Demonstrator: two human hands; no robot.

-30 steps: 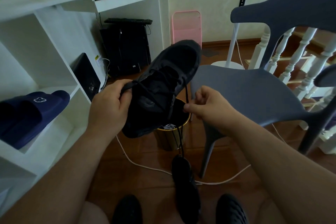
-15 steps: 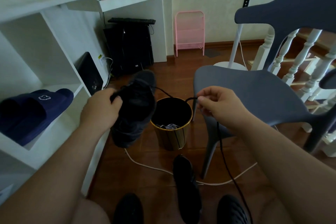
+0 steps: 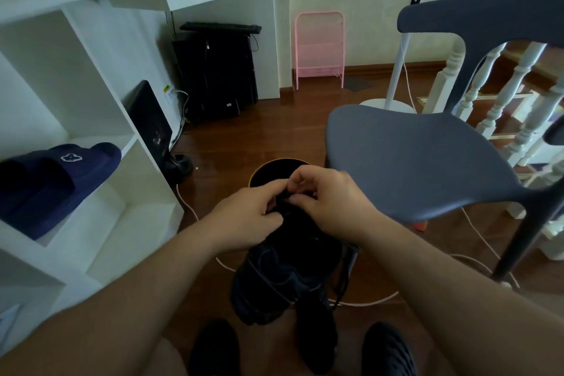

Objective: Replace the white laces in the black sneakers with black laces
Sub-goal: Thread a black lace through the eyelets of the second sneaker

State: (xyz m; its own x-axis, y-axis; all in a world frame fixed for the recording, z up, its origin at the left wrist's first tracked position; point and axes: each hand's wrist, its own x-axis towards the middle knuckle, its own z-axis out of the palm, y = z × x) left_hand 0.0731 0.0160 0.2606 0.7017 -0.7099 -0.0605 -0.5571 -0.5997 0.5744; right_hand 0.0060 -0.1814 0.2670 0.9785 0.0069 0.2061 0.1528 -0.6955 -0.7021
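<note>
Both hands, left hand (image 3: 244,220) and right hand (image 3: 329,204), pinched a black lace (image 3: 343,281) at the black sneaker (image 3: 274,278), held above the bin (image 3: 268,171). The step looked like threading; the next move probably called for finding the next eyelet.

Bare wooden floor (image 3: 274,131) lies open at twelve o'clock, beyond the gold-rimmed bin (image 3: 265,172). At three o'clock the grey chair (image 3: 427,162) seat crowds close (nearly touching the right hand (image 3: 328,203)); white shelving (image 3: 100,192) walls off nine o'clock.
</note>
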